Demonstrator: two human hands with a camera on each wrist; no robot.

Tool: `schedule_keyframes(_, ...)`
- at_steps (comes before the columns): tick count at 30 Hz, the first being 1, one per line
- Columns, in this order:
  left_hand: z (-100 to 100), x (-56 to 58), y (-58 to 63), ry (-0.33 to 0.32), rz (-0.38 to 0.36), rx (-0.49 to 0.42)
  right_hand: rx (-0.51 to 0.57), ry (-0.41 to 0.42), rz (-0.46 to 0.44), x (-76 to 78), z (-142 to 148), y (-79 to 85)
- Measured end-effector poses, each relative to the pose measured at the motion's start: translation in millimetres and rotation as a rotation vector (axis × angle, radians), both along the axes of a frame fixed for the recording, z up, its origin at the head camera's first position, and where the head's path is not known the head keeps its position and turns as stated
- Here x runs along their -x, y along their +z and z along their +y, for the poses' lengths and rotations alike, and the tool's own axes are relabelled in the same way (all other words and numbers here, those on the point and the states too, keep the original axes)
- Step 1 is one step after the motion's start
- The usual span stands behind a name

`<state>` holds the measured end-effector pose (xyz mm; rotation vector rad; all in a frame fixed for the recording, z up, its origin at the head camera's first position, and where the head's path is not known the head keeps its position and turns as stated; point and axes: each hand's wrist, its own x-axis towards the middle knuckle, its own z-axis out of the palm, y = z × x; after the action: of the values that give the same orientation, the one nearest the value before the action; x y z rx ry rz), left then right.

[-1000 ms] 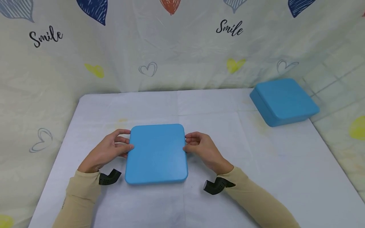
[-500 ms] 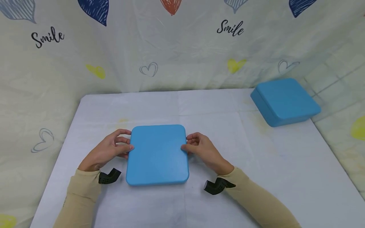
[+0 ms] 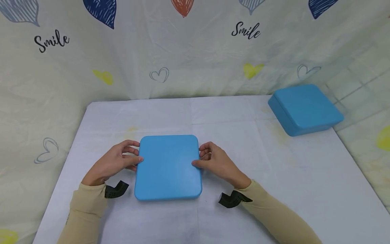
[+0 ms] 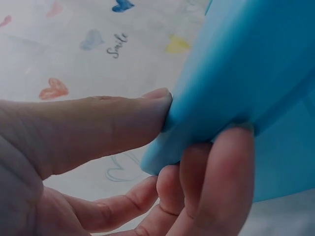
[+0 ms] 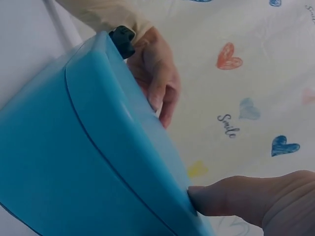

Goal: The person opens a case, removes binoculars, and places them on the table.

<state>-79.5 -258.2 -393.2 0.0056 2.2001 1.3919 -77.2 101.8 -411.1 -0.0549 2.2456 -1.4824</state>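
A square blue box with rounded corners stands on the table in the head view, its smooth lid point(image 3: 168, 169) facing up. My left hand point(image 3: 114, 161) grips the lid's left edge, thumb on top and fingertips point(image 4: 234, 142) near the seam below. At the opposite edge my right hand point(image 3: 217, 162) has its thumb on top of the lid, with the other fingers curled against the side. The right wrist view shows the seam between the lid and the box body point(image 5: 59, 142); the lid sits on the body there. The box's contents are hidden.
Another blue box point(image 3: 307, 110) lies at the table's back right corner, reaching over the edge. A white cloth point(image 3: 237, 217) covers the table. Behind it hangs a curtain point(image 3: 195, 51) printed with hearts and "Smile". A black camera point(image 3: 116, 189) sits on each wrist.
My right thumb has slid further onto the top of the lid and slightly nearer me. The left hand and the box stay almost where they were.
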Motion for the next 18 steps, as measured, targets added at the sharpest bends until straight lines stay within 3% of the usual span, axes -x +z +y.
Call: schedule_keyframes(18, -1.5, -3.6, 5.8, -0.014, -0.016, 0.012, 0.033, 0.047, -0.047, -1.2, 1.9, 8.1)
